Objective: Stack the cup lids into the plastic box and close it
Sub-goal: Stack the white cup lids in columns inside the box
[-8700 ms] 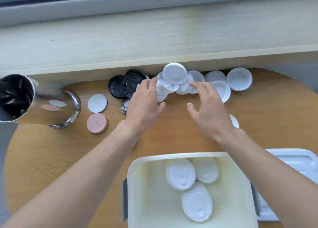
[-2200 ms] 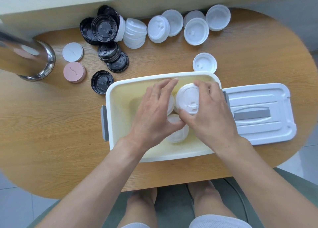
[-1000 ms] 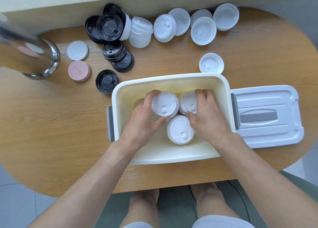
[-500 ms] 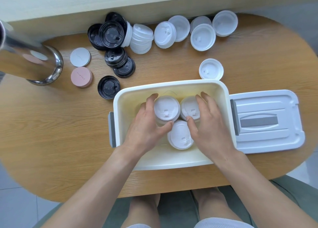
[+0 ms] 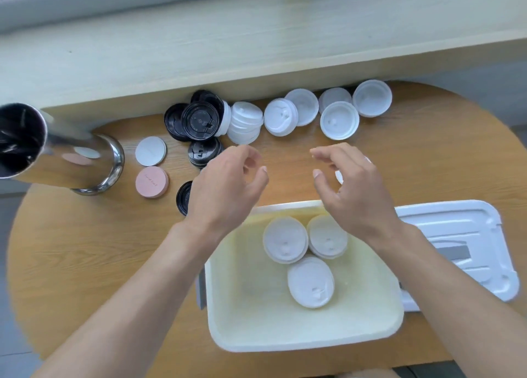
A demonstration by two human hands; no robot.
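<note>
Head view: left hand (image 5: 228, 186) and right hand (image 5: 350, 189) raised over the wooden surface (image 5: 85, 263), fingers loosely curled, holding nothing. Plastic box (image 5: 285, 335) open near the front edge, three stacks of white lids (image 5: 310, 282) inside. Box lid (image 5: 470, 235) flat just right of it. More white lids (image 5: 339, 120) and black lids (image 5: 199, 119) along the far edge.

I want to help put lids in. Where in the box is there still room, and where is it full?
The plastic box has bare floor along its left wall and near edge. Three white lid stacks crowd its far middle. On the table, bare wood lies left of the box, below the pink coaster. The far edge is crowded with black lids and white lids.
</note>
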